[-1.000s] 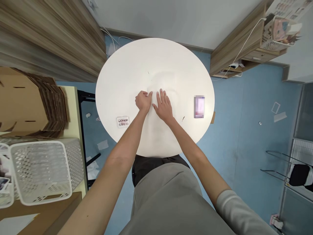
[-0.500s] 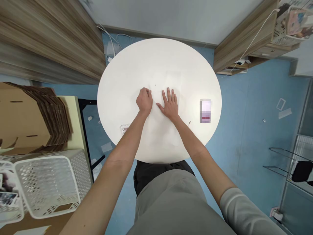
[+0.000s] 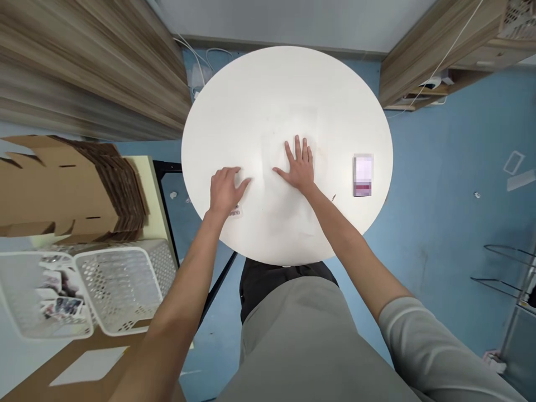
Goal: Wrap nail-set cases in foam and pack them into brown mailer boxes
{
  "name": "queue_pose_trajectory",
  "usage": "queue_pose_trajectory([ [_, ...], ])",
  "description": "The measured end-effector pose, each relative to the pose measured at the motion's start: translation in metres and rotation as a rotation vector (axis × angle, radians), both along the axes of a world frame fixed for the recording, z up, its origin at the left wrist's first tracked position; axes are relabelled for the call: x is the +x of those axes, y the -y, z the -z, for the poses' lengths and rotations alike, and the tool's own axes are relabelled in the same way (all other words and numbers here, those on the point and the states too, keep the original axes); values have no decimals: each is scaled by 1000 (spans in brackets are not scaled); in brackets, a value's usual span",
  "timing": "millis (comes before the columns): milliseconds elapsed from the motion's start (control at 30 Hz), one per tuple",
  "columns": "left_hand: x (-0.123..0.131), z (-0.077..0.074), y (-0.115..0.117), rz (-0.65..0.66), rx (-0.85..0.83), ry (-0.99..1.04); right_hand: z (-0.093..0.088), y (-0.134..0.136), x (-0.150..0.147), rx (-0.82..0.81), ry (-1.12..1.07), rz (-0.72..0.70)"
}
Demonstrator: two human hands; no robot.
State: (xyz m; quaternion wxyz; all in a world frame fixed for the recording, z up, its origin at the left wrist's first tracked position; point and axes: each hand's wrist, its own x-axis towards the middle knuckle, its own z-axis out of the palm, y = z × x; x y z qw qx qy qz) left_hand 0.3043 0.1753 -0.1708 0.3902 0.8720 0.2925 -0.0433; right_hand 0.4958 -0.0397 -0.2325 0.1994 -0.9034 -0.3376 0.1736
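My left hand is over the left part of the round white table, thumb and fingers apart with nothing between them. Just below it, a small clear item with reddish marks is partly covered by the hand and wrist. My right hand lies with fingers spread on a faint, see-through sheet near the table's middle. Farther right lies a stack with a pixelated white and purple face. A small dark sliver rests beside my right forearm.
White plastic baskets, one with printed pieces inside, stand at the lower left. Above them, flattened cardboard is piled on a side table. Wooden cabinets stand at the upper right, and a wooden panel at the upper left.
My left hand has moved left, toward the small clear item, and its closed fingers have opened. My right hand keeps its place on the table. The whole view has shifted a little.
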Motion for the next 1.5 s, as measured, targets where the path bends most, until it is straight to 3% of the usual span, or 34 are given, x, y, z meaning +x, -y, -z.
queue_pose_trajectory([
  [67,-49,-9,8,32,-14,-48,5,0,3,15,7,-11],
  [167,-105,-11,27,68,-54,-108,10,0,10,17,27,-46],
  [300,-133,-1,50,51,5,-157,3,8,-2,47,38,-115],
  [433,-135,1,74,28,58,-117,-12,36,-56,43,19,-172],
  [600,-135,-11,116,42,52,-27,-19,73,-112,-20,-76,-193],
  [767,-121,-22,161,179,66,5,-17,74,-107,56,-121,-180],
  [933,-92,-15,187,310,40,-45,-32,93,-95,85,-163,-214],
  [1000,-81,-9,190,347,35,-62,-42,119,-98,89,-158,-127],
  [1100,-70,-1,192,381,32,-68,-56,168,-112,58,-160,134],
  [1233,-64,7,193,397,29,-98,-67,213,-142,-54,-319,409],
  [1367,-66,8,192,405,31,-103,-65,214,-161,-115,-464,515],
  [1500,-65,4,192,406,47,-97,-64,199,-164,-118,-501,526],
])
